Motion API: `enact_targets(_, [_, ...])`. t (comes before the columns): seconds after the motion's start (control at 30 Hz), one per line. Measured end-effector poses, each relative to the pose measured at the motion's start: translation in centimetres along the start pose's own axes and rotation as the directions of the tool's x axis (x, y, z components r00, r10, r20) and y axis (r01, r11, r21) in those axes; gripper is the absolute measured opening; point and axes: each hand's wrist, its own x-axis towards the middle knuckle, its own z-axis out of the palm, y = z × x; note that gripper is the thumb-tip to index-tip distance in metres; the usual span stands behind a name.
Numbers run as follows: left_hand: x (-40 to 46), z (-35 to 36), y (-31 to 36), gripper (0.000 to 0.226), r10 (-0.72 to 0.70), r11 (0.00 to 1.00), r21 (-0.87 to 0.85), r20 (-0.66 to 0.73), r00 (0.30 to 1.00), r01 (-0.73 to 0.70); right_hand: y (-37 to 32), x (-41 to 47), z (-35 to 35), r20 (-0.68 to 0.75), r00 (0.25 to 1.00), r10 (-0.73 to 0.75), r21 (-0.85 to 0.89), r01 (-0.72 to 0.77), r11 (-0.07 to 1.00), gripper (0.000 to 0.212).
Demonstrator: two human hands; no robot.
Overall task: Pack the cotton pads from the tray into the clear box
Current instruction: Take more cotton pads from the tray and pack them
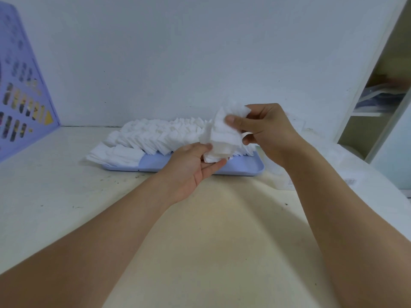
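Note:
A pale blue tray (153,164) lies near the back wall with a long row of white square cotton pads (153,135) on it. Above the tray's right part I hold a bunch of cotton pads (223,135) between both hands. My right hand (266,130) grips the bunch from the right, thumb on its front. My left hand (195,164) holds it from below, thumb against its lower edge. The clear box (282,172) stands right of the tray, mostly hidden behind my right forearm.
A cream table (211,218) runs toward me. A purple board (20,90) with small pictures leans at the left wall. A shelf unit (378,103) holding folded items stands at the right.

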Motion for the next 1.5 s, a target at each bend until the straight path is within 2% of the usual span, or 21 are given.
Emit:
enact_targets(0.13, [-0.4, 0.1, 0.2, 0.03, 0.005, 0.999, 0.034, 0.089, 0.996, -0.008, 0.5, -0.1, 1.0, -0.003, 0.999, -0.039, -0.122, 0.039, 0.992, 0.014])
enact_targets(0.43, [-0.4, 0.4, 0.4, 0.047, -0.031, 0.998, -0.057, 0.074, 0.997, 0.035, 0.5, -0.2, 0.8, 0.057, 0.998, -0.027, -0.049, 0.03, 0.998, 0.013])
enact_targets(0.57, [-0.2, 0.0, 0.2, 0.031, -0.026, 0.999, -0.034, 0.088, 0.996, 0.029, 0.8, -0.1, 0.7, 0.09, 0.996, -0.028, -0.06, 0.033, 0.998, 0.008])
enact_targets(0.63, [-0.1, -0.2, 0.2, 0.03, -0.018, 1.0, -0.024, 0.077, 0.997, 0.02, 0.8, -0.1, 0.6, 0.09, 0.996, -0.018, -0.068, 0.024, 0.997, 0.013])
enact_targets(0.73, [0.0, -0.3, 0.1, 0.029, -0.005, 1.0, 0.019, 0.048, 0.999, 0.004, 0.7, -0.2, 0.7, 0.057, 0.998, -0.023, -0.076, 0.028, 0.997, 0.024])
enact_targets(0.8, [0.1, -0.3, 0.0, 0.03, -0.007, 1.0, 0.024, 0.01, 1.0, 0.007, 0.5, -0.1, 0.9, -0.02, 0.998, -0.054, -0.072, 0.053, 0.996, 0.025])
enact_targets(0.9, [0.1, -0.4, 0.1, 0.033, -0.014, 1.0, 0.007, -0.024, 1.0, 0.015, 0.0, 0.2, 0.2, -0.133, 0.989, -0.059, 0.051, 0.066, 0.996, 0.02])
enact_targets(0.97, [0.1, -0.4, 0.0, 0.032, -0.016, 1.0, 0.01, -0.027, 1.0, 0.016, -0.2, 0.3, -0.5, -0.107, 0.994, -0.028, 0.12, 0.041, 0.992, 0.017])
enact_targets(1.03, [0.1, -0.4, 0.0, 0.031, -0.014, 1.0, 0.018, -0.019, 1.0, 0.014, -0.2, 0.1, -0.6, -0.022, 1.0, -0.009, 0.077, 0.011, 0.997, 0.014])
enact_targets(1.1, [0.0, -0.3, 0.1, 0.03, -0.005, 0.999, 0.04, 0.007, 1.0, 0.005, 0.2, 0.0, -0.1, 0.055, 0.998, -0.011, -0.046, 0.014, 0.999, 0.013])
enact_targets(1.2, [-0.1, -0.2, 0.1, 0.03, 0.002, 0.998, 0.067, 0.046, 0.999, -0.005, 0.6, 0.0, 0.5, 0.074, 0.997, 0.013, -0.164, -0.001, 0.986, 0.016])
enact_targets(1.37, [-0.3, 0.1, 0.5, 0.038, -0.018, 1.0, -0.007, 0.025, 1.0, 0.018, 0.9, -0.2, 1.1, 0.079, 0.996, 0.032, -0.182, -0.017, 0.983, 0.019])
enact_targets(1.47, [-0.4, 0.2, 0.4, 0.038, -0.03, 1.0, -0.009, 0.023, 0.999, 0.03, 0.5, -0.6, 2.3, 0.077, 0.997, 0.008, -0.191, 0.007, 0.982, 0.011])
enact_targets(1.5, [-0.4, 0.2, 0.4, 0.036, -0.041, 0.999, -0.031, 0.024, 0.999, 0.041, 0.3, -0.7, 2.6, 0.067, 0.998, 0.008, -0.17, 0.004, 0.986, 0.021])
